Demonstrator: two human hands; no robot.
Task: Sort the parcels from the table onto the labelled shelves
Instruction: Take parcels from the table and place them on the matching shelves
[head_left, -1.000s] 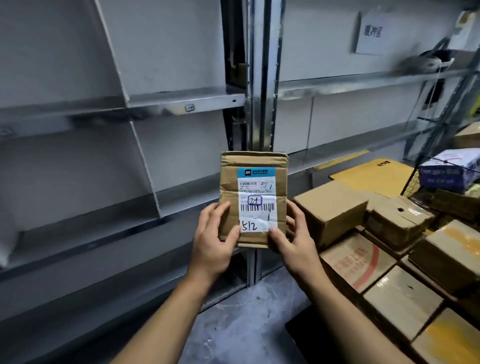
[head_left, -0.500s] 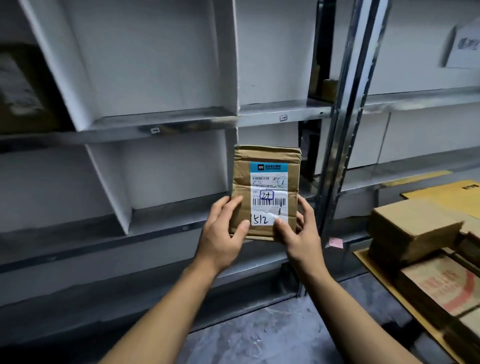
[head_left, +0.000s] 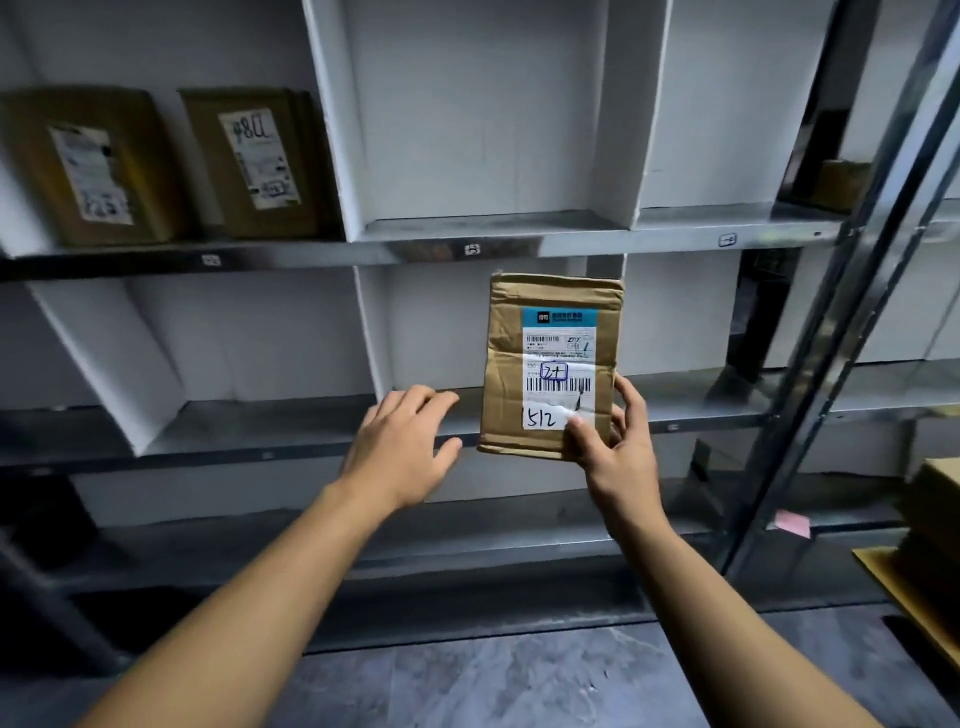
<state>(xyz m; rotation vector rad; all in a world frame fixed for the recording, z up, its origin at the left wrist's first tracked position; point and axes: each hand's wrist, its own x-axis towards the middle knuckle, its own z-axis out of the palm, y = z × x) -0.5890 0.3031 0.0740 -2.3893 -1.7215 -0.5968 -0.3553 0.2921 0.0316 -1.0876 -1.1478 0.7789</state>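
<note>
Right hand grips parcel upright before shelves. Left hand open, empty. Next: match label to compartment.

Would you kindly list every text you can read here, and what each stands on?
"512": handwritten on the white label of the held parcel.
Boxed mark above the barcode: perhaps "ZT", unclear.
Blue header, left shelved parcel, right shelved parcel, shelf-edge tags: too blurred to read.

Brown parcel | its white label: teal band, black barcode stripes, blue-ringed scrawl | grey shelf, white dividers behind parcel | two brown packets, white labels, up-left of parcel | pink slip lower-right of parcel
</note>
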